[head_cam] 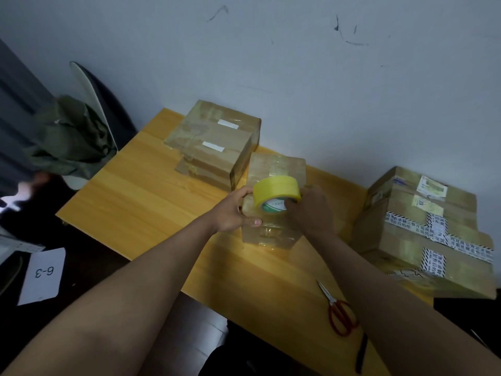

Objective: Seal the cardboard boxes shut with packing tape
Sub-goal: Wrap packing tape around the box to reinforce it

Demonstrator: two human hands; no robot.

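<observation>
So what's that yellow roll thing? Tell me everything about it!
It is a roll of packing tape, yellow and glossy like plastic, wound on a ring whose inside shows a white and green label. It sits tilted on top of the small cardboard box in the middle of the wooden table. The right hand grips it on its right side, fingers reaching into the ring. The left hand holds the box beside it.

tape roll (276, 191) on middle box (273, 213) | boxes left-behind (214, 142), right (425, 234) | scissors (340, 310) in front

A white card (42, 275) lying left of the table is showing "6-3", upside down; print on the box labels and tape roll core is staying too small to read
</observation>
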